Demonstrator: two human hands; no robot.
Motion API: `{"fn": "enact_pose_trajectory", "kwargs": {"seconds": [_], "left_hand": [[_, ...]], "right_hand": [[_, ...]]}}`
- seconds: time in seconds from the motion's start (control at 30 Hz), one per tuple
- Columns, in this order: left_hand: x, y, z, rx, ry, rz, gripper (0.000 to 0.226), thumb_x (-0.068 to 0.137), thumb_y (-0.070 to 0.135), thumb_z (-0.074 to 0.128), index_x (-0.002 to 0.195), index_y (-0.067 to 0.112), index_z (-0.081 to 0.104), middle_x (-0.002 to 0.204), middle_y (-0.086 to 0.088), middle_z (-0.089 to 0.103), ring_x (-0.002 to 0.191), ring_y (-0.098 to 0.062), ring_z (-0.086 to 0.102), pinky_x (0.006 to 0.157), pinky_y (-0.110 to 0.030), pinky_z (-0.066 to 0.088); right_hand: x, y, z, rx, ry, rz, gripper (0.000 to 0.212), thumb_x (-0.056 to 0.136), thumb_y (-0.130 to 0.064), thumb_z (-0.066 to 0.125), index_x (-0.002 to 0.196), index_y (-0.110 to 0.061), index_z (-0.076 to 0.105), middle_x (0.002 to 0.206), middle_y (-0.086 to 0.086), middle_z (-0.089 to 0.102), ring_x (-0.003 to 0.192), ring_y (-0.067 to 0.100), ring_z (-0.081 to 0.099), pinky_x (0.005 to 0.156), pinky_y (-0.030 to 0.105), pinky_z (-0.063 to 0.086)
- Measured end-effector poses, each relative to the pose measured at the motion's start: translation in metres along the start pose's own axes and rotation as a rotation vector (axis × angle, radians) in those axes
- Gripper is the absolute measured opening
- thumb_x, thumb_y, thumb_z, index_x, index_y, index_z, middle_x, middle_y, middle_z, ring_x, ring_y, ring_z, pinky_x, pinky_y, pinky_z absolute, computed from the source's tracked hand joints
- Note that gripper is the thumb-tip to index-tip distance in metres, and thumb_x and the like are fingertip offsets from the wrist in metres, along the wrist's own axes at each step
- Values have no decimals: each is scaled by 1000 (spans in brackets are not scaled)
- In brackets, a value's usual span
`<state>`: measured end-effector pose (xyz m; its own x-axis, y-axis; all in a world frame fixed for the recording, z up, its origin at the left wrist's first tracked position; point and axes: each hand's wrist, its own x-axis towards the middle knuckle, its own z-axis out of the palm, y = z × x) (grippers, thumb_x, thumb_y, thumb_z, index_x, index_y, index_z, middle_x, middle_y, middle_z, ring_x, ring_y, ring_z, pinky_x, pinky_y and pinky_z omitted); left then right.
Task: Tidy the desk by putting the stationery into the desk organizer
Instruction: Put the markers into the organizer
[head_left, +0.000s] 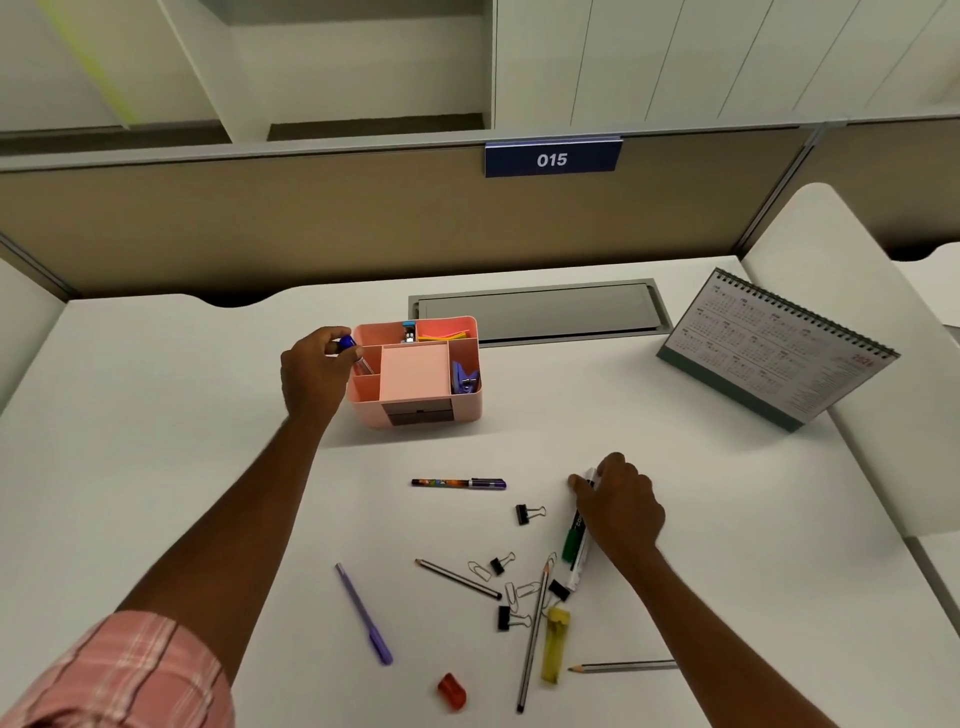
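A pink desk organizer (431, 413) stands mid-desk with sticky notes and a purple punch inside. My left hand (314, 371) is at its left side, shut on a blue-capped pen (349, 345) whose tip dips into the left compartment. My right hand (618, 506) rests on the desk over a green-and-white marker (574, 540), fingers closed around its upper end. Loose on the desk lie a dark patterned pen (460, 483), a purple pen (363, 616), pencils (457, 578), several binder clips (527, 514), paper clips, a yellow highlighter (556, 644) and a red sharpener (452, 691).
A spiral desk calendar (769, 353) stands at the right. A grey cable hatch (540, 312) lies behind the organizer. A beige partition (311, 218) with a "015" sign closes the back of the desk.
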<state>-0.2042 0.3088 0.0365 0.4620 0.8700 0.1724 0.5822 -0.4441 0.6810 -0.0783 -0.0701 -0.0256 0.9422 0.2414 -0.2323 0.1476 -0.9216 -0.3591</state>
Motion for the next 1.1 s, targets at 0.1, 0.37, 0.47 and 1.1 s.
{"fn": "enact_pose_trajectory", "kwargs": {"seconds": [0.1, 0.37, 0.47, 1.1], "left_hand": [[0, 1, 1, 7, -1, -1, 42, 91, 23, 79, 128, 6, 70, 120, -14, 76, 107, -31, 74, 95, -41, 57], [-23, 7, 1, -91, 126, -69, 51, 91, 25, 80, 137, 12, 62, 126, -11, 73, 100, -27, 74, 82, -38, 61], [-58, 24, 6, -94, 221, 13, 36, 97, 20, 69, 133, 17, 64, 120, -4, 73, 96, -19, 72, 79, -33, 62], [-222, 73, -1, -742, -420, -439, 13, 91, 14, 79, 104, 14, 79, 89, -8, 80, 78, -29, 77, 77, -38, 65]], "right_hand": [[4, -5, 1, -17, 18, -9, 27, 93, -42, 61, 106, -18, 55, 100, 3, 68, 99, 28, 60, 73, 37, 49], [7, -9, -7, 234, -2, -53, 17, 94, -40, 63, 107, -28, 61, 92, -5, 71, 84, 18, 66, 69, 31, 49], [1, -20, -18, 457, -31, -98, 15, 94, -36, 69, 105, -27, 65, 84, -8, 72, 76, 12, 67, 65, 26, 47], [-40, -30, -41, 1200, -395, 108, 22, 92, -18, 77, 111, -9, 70, 97, 14, 79, 85, 28, 74, 79, 41, 62]]}}
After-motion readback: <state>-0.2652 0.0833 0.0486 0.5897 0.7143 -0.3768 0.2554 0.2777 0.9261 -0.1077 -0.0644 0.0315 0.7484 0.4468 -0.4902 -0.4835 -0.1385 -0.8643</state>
